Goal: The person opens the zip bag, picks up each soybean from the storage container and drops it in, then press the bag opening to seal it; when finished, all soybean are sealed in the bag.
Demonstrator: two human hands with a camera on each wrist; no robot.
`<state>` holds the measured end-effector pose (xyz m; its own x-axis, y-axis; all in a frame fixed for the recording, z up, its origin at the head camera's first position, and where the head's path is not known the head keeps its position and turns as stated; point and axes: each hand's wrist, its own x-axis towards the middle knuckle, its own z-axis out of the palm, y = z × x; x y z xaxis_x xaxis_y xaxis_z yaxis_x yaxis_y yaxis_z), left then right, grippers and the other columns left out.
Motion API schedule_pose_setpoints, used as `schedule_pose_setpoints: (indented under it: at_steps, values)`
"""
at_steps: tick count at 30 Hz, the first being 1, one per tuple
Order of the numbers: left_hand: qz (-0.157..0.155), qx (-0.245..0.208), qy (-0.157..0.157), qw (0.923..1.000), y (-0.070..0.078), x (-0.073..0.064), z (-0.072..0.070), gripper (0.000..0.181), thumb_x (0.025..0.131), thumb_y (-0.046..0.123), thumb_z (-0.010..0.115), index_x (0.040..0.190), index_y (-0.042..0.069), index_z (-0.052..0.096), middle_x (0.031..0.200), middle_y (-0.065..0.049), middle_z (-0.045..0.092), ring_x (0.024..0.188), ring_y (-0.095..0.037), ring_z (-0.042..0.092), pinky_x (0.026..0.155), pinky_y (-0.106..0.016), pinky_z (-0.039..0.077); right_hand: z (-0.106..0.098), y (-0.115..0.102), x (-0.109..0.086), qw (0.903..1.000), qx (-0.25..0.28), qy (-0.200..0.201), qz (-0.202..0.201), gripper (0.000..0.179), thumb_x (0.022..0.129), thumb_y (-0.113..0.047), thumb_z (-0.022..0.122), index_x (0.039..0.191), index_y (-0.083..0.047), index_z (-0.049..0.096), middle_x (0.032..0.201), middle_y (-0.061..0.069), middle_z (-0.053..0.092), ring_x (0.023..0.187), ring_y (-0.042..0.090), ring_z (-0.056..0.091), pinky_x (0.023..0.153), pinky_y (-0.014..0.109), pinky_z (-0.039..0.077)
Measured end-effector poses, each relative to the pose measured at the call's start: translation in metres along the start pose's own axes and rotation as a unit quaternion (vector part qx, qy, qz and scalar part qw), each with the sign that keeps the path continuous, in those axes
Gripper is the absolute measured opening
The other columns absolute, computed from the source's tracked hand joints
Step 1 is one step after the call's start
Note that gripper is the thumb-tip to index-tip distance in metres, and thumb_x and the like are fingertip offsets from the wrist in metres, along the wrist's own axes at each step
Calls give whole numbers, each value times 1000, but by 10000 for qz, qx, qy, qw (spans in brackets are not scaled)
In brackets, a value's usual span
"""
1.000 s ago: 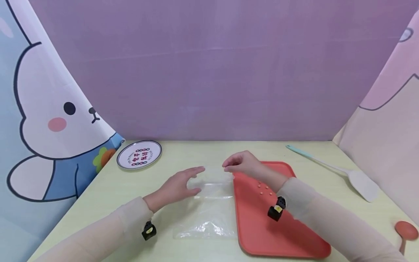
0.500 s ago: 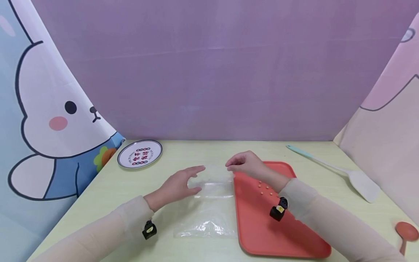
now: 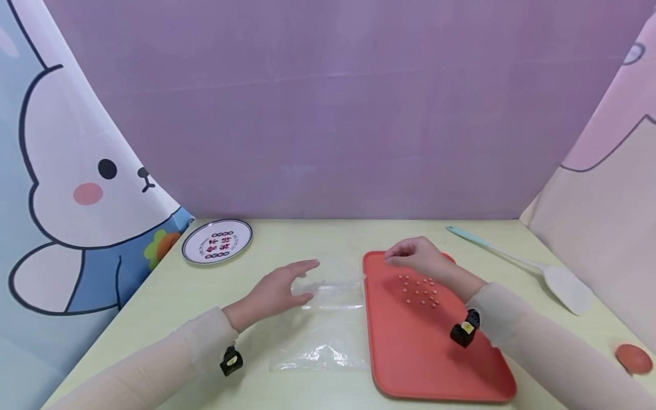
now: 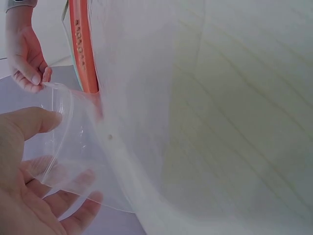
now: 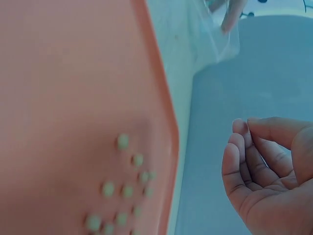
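A clear plastic bag (image 3: 323, 336) lies across the table's middle, its mouth raised. My left hand (image 3: 271, 291) holds that mouth with thumb and fingers spread apart; some fingers show through the plastic in the left wrist view. A tiny pale dot (image 4: 110, 137), perhaps a bean, appears through the film there. Above the far part of a red tray (image 3: 425, 364) is my right hand (image 3: 422, 257), thumb tip meeting index tip; I see nothing between them. Several small round tan beans (image 5: 108, 189) lie scattered on the tray beneath it.
At the back left stands a white printed plate (image 3: 197, 244). A spatula (image 3: 566, 289) with a pale green handle lies to the right of the tray, and a red spoon (image 3: 634, 359) sits at the right edge. Purple cloth (image 3: 328, 114) hangs behind the table.
My right hand has moved right, from beside the bag's mouth to over the tray, uncovering more beans. The left hand and the bag stay where they were.
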<state>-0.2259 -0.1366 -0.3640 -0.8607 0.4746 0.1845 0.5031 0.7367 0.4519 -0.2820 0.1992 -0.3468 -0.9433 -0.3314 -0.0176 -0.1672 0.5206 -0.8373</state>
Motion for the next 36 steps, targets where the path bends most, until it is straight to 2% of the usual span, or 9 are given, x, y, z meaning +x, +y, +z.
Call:
schedule_pose_setpoints:
  at_steps: [5, 8, 12, 16, 21, 31, 36]
  values:
    - [34, -38, 35, 10000, 1, -1, -1, 65, 85, 21, 74, 144, 14, 47, 146, -5, 49, 116, -25, 62, 96, -43, 52, -15, 15, -5, 10000, -60, -35, -32, 28, 92, -22, 67, 109, 0, 69, 103, 12, 71, 102, 34, 63, 88, 46, 54]
    - [31, -73, 35, 10000, 0, -2, 0, 65, 85, 20, 74, 143, 13, 47, 146, -6, 49, 116, -26, 62, 96, -43, 51, -22, 23, -9, 9999, -141, -16, -14, 27, 93, -19, 65, 110, 2, 68, 104, 13, 70, 103, 35, 63, 87, 45, 55]
    - [-8, -143, 17, 9999, -2, -2, 2, 65, 85, 20, 74, 144, 13, 46, 147, -6, 49, 116, -26, 62, 96, -43, 52, -28, 30, -14, 9994, -335, 56, -6, 27, 92, -16, 65, 109, 5, 68, 103, 13, 71, 98, 27, 65, 87, 45, 55]
    - [-45, -218, 11, 9998, -3, -3, 3, 65, 85, 20, 74, 144, 13, 46, 147, -6, 49, 116, -25, 62, 95, -42, 52, -33, 38, -18, 9969, -760, 198, 4, 24, 92, -15, 66, 106, 4, 70, 101, 14, 71, 92, 19, 65, 83, 41, 55]
    - [20, -247, 56, 9997, -3, -2, 2, 66, 85, 19, 74, 144, 13, 46, 146, -5, 49, 116, -25, 62, 93, -42, 53, -41, 50, -22, 9919, -1226, 307, 85, 20, 91, -12, 66, 104, 2, 71, 100, 14, 70, 92, 21, 63, 81, 38, 55]
    - [20, -304, 17, 9995, -3, -3, 3, 66, 85, 19, 74, 144, 13, 45, 147, -5, 48, 116, -26, 62, 92, -43, 54, -44, 69, -26, 9918, -1210, 176, 379, 16, 90, -7, 66, 103, 1, 71, 98, 12, 69, 85, 18, 58, 71, 29, 51]
    - [33, -204, 39, 9998, -3, -2, 4, 66, 85, 20, 74, 144, 14, 46, 147, -4, 48, 115, -24, 63, 92, -41, 54, -43, 72, -26, 9905, -1315, 134, 391, 15, 88, -6, 66, 100, 1, 72, 95, 12, 70, 80, 17, 55, 67, 28, 49]
